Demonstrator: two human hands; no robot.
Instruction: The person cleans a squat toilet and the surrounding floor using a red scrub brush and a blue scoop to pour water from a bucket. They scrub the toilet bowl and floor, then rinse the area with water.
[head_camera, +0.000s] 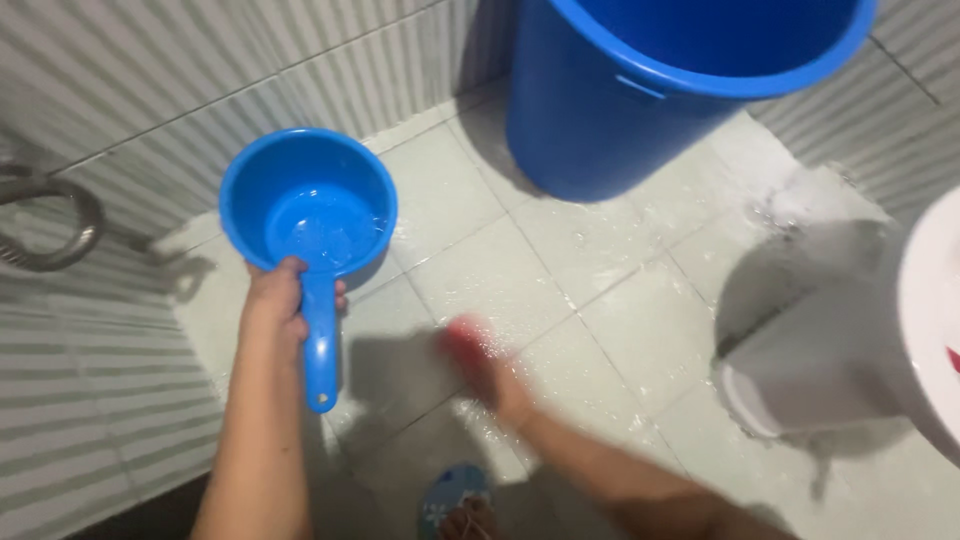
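Blue plastic dipper (308, 215), a little water in its bowl, sits in the left hand (275, 300), fingers wrapped tight round the handle. Right hand (485, 370), beside the dipper, is a blur over the wet floor tiles (600, 300); possibly holding something red, open or closed I cannot tell. Big blue bucket (640, 90) stands beyond the dipper.

Dipper (308, 212) left of bucket (640, 90)

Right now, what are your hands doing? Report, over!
Left hand gripping blue scoop by its handle, a little water inside. Right hand blurred, low over wet floor tiles; can't tell its grip. Blue bucket ahead, toilet to the right.
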